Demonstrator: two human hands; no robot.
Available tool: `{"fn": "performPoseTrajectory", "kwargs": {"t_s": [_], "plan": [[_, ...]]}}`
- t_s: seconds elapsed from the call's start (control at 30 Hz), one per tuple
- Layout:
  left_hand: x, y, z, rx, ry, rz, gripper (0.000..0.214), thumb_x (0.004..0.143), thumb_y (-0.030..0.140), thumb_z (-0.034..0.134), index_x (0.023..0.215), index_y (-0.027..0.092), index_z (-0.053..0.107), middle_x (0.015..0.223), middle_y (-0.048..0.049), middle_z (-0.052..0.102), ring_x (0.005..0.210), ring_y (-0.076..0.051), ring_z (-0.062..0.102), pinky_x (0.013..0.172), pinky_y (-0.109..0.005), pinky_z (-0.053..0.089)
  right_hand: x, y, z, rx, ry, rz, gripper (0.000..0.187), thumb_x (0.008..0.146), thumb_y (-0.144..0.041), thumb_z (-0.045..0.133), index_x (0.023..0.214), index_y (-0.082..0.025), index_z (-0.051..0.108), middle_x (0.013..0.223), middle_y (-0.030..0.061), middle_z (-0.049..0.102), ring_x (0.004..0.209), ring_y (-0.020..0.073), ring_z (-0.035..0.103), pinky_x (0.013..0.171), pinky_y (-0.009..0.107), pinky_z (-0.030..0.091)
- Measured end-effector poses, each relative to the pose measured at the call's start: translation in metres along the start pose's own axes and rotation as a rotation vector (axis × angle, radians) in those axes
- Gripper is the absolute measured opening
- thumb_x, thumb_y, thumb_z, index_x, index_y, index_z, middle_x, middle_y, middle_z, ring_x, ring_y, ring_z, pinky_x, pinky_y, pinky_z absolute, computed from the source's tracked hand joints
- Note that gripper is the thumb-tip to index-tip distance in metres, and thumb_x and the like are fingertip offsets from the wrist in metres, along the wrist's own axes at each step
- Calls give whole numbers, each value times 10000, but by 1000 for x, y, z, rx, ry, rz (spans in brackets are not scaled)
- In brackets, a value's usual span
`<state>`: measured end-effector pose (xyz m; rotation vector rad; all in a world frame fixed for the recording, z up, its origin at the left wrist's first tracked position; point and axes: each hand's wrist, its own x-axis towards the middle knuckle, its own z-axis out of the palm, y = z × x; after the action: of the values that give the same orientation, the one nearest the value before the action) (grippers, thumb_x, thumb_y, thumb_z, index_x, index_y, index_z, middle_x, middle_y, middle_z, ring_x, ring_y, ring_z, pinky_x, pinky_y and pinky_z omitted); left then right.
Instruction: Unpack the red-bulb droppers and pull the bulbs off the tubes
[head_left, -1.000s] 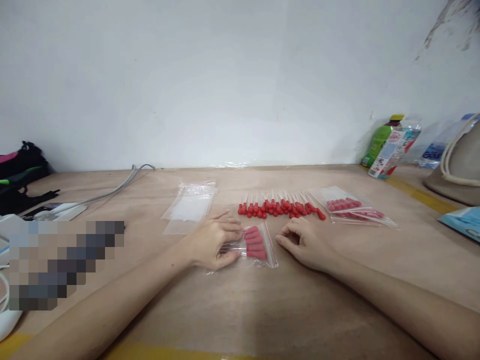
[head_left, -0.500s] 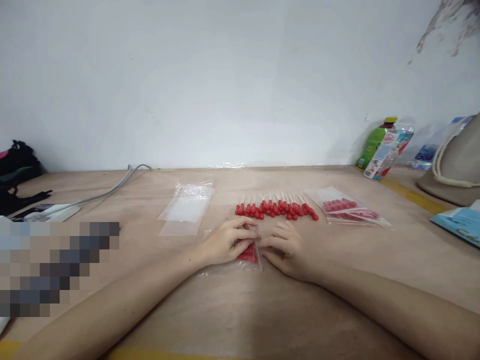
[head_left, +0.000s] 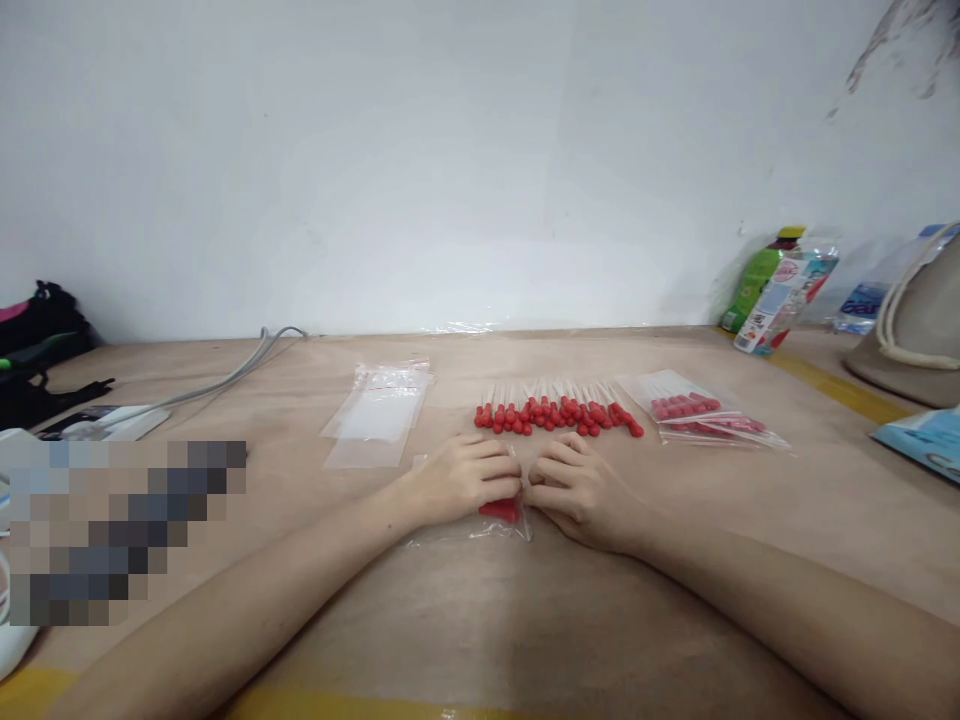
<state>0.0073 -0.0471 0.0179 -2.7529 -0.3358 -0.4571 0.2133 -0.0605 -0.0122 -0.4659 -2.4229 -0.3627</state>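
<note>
A transparent zip bag (head_left: 517,528) with red-tipped pieces (head_left: 501,510) inside lies flat on the table in front of me. My left hand (head_left: 474,478) rests over the bag, its fingers curled and closed at the bag's right edge. From the other side my right hand (head_left: 577,490) meets the same edge, thumb and fingers pinched together on it. The fingertips of both hands nearly touch and partly hide the plastic. Just beyond the hands lies a row of red-headed sticks (head_left: 559,412), their thin pale ends pointing to the wall.
Flat unfilled bags (head_left: 375,410) are stacked left of the row. Filled bags (head_left: 697,415) of red-tipped sticks overlap on its right. Farther right stand bottles (head_left: 784,290), a beige hat (head_left: 911,320) and a blue packet (head_left: 922,440). A grey cable (head_left: 232,375) runs at left.
My right hand has closed in on the bag's right edge, and its fingers have curled tighter. The left fingers now cover more of the bag. The view has shifted slightly.
</note>
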Motion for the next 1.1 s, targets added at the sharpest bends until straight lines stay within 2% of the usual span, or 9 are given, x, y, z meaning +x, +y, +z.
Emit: {"fn": "performPoseTrajectory", "kwargs": {"t_s": [0.2, 0.43, 0.53, 0.63, 0.73, 0.83, 0.9, 0.97, 1.1], "plan": [[0, -1, 3, -75, -75, 0, 221, 920, 189, 362, 826, 161, 560, 929, -24, 635, 984, -155, 529, 876, -304, 394, 4, 2, -3, -29, -70, -66, 235, 860, -109, 378, 735, -176, 567, 716, 1, 563, 760, 134, 414, 745, 319, 285], [-5, -9, -12, -303, 18, -77, 243, 892, 112, 320, 886, 151, 560, 995, -87, 623, 1091, -173, 504, 910, -306, 427, -1, 9, -7, 37, -167, -50, 208, 858, -118, 388, 824, -201, 576, 852, 11, 597, 869, 147, 446, 804, 325, 288], [-8, -14, -25, -373, -10, -138, 256, 867, 82, 297, 906, 149, 541, 1051, -107, 601, 1093, -182, 508, 877, -315, 446, -5, 15, -11, 68, -200, 39, 184, 858, -139, 403, 812, -193, 573, 850, 24, 598, 860, 157, 450, 776, 319, 303], [-7, -12, -29, -404, -24, -201, 190, 870, 126, 328, 886, 143, 516, 956, -107, 608, 926, -172, 568, 780, -294, 465, -8, 18, -13, 128, -208, 180, 163, 873, -219, 417, 824, -178, 567, 845, 48, 588, 839, 162, 458, 742, 303, 326], [-6, -4, -22, -361, 56, -375, 136, 872, 177, 352, 833, 152, 480, 761, -55, 578, 710, -146, 549, 655, -268, 449, -10, 15, -13, 207, -149, 322, 160, 879, -267, 415, 858, -179, 547, 821, 43, 580, 784, 150, 475, 712, 294, 336], [-6, 7, -10, -319, 134, -639, 126, 876, 216, 353, 821, 169, 457, 669, -9, 537, 592, -129, 502, 574, -257, 414, -8, 7, -14, 245, -58, 458, 190, 876, -320, 424, 813, -186, 543, 742, 15, 576, 707, 135, 481, 704, 305, 323], [-5, 14, -5, -378, 146, -775, 133, 872, 240, 367, 800, 176, 460, 634, 9, 530, 551, -121, 492, 538, -248, 401, -7, 2, -17, 277, -61, 515, 218, 856, -380, 455, 808, -189, 549, 709, 0, 578, 675, 129, 488, 703, 308, 319], [-3, 19, -5, -573, 140, -893, 144, 860, 269, 397, 778, 174, 470, 608, 18, 535, 530, -112, 507, 505, -232, 406, -6, -2, -20, 303, -86, 557, 260, 815, -443, 505, 861, -192, 556, 726, -3, 591, 678, 130, 503, 700, 305, 323], [0, 17, -10, -1134, 55, -1184, 156, 830, 302, 456, 788, 155, 488, 528, 45, 517, 417, -84, 511, 403, -190, 408, -8, -1, -20, 290, -142, 566, 340, 761, -487, 562, 949, -203, 568, 793, 6, 603, 731, 144, 521, 704, 310, 313]]}}
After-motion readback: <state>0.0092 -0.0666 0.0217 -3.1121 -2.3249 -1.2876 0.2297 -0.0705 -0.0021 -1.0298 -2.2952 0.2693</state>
